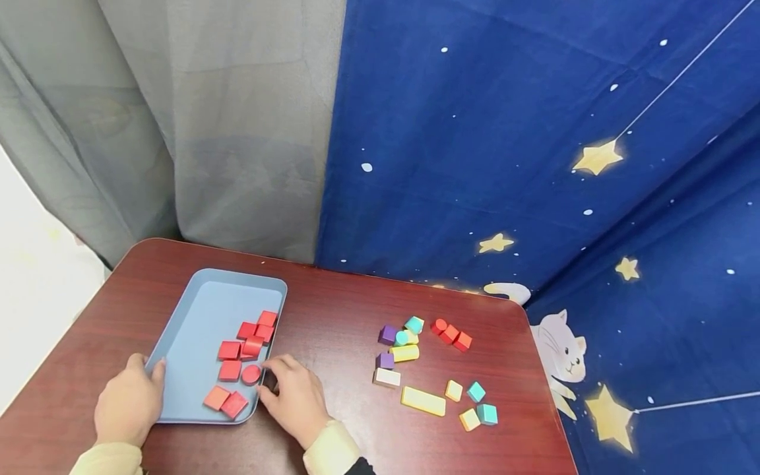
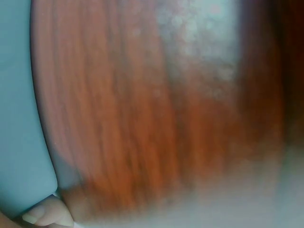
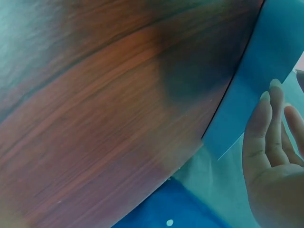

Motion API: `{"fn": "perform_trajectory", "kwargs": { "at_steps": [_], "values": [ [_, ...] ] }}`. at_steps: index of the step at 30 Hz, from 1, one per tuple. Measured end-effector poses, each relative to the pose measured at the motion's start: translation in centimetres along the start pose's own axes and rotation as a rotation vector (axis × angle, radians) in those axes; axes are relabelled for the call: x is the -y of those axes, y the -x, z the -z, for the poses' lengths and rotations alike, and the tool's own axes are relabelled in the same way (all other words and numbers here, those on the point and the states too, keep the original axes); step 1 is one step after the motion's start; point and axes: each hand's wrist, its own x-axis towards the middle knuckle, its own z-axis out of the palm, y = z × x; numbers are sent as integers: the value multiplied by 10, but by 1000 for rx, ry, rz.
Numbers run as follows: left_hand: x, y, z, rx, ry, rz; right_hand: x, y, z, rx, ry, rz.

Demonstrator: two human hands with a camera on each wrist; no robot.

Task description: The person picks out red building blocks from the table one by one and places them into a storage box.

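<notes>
A blue-grey tray (image 1: 204,330) lies on the left of the table, with several red blocks (image 1: 229,371) grouped along its right side. At the tray's left edge my left hand (image 1: 129,404) grips the rim, thumb over the inner side. In the left wrist view only a fingertip (image 2: 45,211) shows beside the tray wall (image 2: 21,118). My right hand (image 1: 297,397) is at the opposite rim, close to a round red block (image 1: 251,375). From the right wrist, its fingers (image 3: 259,128) look fairly straight and spread, with the tips at the tray's outer wall (image 3: 266,61).
Right of centre on the brown table (image 1: 320,316) lie loose blocks: purple (image 1: 385,361), white (image 1: 387,377), long yellow (image 1: 423,401) and teal (image 1: 487,414). Three red blocks (image 1: 451,334) line up farther back. Grey and blue curtains (image 1: 415,165) hang behind the table's far edge.
</notes>
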Motion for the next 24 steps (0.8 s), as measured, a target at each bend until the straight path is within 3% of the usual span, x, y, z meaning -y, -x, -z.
{"fn": "perform_trajectory", "kwargs": {
  "at_steps": [10,16,24],
  "values": [
    [2,0,-2,-6,4,-8,-21,19,11,30,-42,-40],
    [4,-1,-3,-8,2,-4,-35,28,27,92,-96,-54],
    [5,-2,-7,-14,-11,-3,-56,42,48,81,-195,-122]
  ]
}}
